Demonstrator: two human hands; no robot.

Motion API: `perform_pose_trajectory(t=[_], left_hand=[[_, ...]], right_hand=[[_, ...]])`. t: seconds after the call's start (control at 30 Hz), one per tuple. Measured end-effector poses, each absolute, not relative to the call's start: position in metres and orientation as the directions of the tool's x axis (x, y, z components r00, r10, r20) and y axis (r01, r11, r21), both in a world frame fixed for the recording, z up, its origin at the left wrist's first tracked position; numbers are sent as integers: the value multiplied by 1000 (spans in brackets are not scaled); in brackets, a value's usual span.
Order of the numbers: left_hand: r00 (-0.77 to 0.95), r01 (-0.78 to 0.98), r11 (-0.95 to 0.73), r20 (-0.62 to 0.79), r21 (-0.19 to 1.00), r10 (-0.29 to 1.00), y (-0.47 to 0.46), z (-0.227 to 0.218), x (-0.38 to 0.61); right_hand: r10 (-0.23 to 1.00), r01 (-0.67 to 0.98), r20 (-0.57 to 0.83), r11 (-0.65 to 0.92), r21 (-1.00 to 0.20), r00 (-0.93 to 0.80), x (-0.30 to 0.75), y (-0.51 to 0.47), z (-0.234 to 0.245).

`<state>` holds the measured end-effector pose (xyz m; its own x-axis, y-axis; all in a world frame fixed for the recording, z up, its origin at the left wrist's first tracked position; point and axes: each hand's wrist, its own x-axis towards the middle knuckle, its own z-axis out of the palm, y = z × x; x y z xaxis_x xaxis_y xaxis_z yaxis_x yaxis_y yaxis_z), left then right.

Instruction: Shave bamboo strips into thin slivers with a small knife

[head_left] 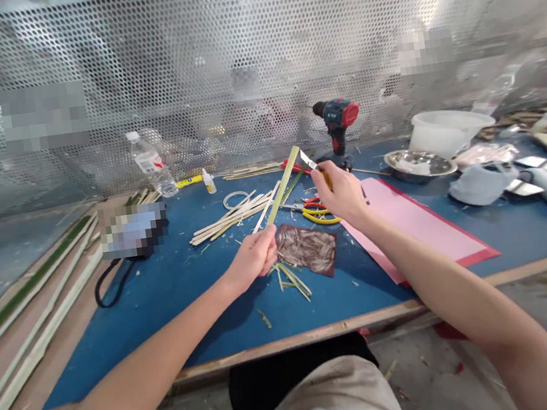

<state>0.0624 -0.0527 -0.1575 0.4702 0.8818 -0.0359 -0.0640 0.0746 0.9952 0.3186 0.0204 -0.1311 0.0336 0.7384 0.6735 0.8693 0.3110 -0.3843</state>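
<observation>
My left hand (pixel 256 256) is closed round the lower end of a thin bamboo strip (pixel 282 185), which slants up and to the right above the blue mat (pixel 174 292). In my right hand (pixel 342 192) is a small utility knife (pixel 309 160), gripped shut with its blade up against the top of the strip. Under my hands lies a brown sheet of sandpaper (pixel 308 249), with green bamboo shavings (pixel 292 280) scattered next to it.
A bundle of pale bamboo strips (pixel 229 219), yellow-handled scissors (pixel 319 212) and a pink sheet (pixel 417 226) lie on the mat. Further back are a water bottle (pixel 152 164), a glue bottle (pixel 209 182), a red drill (pixel 338 122), a metal dish (pixel 419 164), a white tub (pixel 448 130). Long bamboo slats (pixel 29 304) lie left.
</observation>
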Motion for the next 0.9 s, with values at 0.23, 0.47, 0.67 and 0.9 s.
perform_pose_trajectory(t=[0.23,0.47,0.67,0.9], left_hand=[[413,-76,73,-36,994,910,-47,-156,61],[387,-96,114,-69,989,919,-43,-154,57],[506,48,208,-203,977,838,-41,-145,55],[469,206,-62,-43,977,882,-34,-143,45]], right_hand=[[745,805,667,409,-430,-23,300,10,-138],[736,757,676,455,-469,-23,296,3,-136],[733,691,675,529,-492,-81,291,-6,-132],[677,760,695,578,-297,-243,294,0,-139]])
